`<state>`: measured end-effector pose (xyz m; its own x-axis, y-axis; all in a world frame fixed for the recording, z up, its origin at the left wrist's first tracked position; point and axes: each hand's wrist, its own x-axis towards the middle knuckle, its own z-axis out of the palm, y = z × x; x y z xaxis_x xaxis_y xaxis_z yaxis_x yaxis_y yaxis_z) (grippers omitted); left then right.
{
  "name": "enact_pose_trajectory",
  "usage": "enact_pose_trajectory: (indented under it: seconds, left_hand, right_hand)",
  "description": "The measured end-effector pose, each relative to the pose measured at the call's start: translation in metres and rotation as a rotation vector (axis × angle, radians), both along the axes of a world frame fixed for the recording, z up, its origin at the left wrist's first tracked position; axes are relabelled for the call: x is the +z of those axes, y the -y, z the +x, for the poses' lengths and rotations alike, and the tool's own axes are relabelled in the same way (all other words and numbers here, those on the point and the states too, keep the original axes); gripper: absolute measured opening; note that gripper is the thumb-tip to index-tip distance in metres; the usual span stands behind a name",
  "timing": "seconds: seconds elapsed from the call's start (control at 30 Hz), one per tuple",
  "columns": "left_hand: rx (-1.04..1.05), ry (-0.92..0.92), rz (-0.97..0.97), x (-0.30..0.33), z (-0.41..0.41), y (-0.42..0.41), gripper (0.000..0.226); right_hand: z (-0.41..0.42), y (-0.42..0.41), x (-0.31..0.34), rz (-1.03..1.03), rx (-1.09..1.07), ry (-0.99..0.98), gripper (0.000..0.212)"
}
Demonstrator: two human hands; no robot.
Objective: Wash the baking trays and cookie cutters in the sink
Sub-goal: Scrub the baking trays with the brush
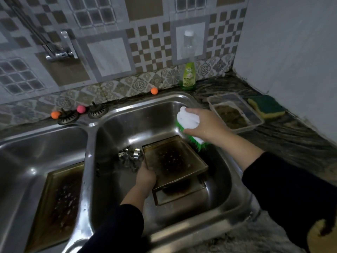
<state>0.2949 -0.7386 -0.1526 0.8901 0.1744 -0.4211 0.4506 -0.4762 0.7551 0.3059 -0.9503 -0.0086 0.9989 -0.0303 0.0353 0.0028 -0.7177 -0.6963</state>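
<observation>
In the right basin of the steel sink (pixel 116 125) a dark, stained baking tray (pixel 173 157) lies tilted on top of another tray (pixel 180 194). My left hand (pixel 145 177) grips the upper tray's left edge. Shiny metal cookie cutters (pixel 130 157) sit in a heap just left of that tray. My right hand (pixel 204 125) holds a white scrub brush with green bristles (pixel 187 121) above the tray's far right corner. A third stained tray (pixel 60 203) lies in the left basin.
A green dish soap bottle (pixel 188 70) stands behind the sink. A clear plastic container (pixel 235 114) and a yellow-green sponge (pixel 265 106) lie on the counter at right. Two sink strainers (pixel 98 109) and small coloured balls (pixel 154 90) rest on the back ledge. The tap (pixel 60 50) hangs at upper left.
</observation>
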Motion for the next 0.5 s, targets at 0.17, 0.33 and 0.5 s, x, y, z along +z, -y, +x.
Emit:
enact_pose_trajectory:
  seconds: [0.17, 0.33, 0.5]
  left_hand:
    - [0.075, 0.047, -0.116, 0.009, 0.000, 0.002, 0.032]
    - [-0.006, 0.192, -0.139, 0.029, -0.019, 0.000, 0.030]
    - [-0.147, 0.354, -0.147, 0.047, -0.041, -0.002, 0.049]
  right_hand:
    - [-0.015, -0.049, -0.023, 0.022, 0.078, -0.130, 0.069]
    - [-0.029, -0.093, -0.052, -0.006, 0.116, -0.249, 0.058]
    - [-0.014, -0.109, -0.052, 0.034, -0.076, -0.144, 0.054]
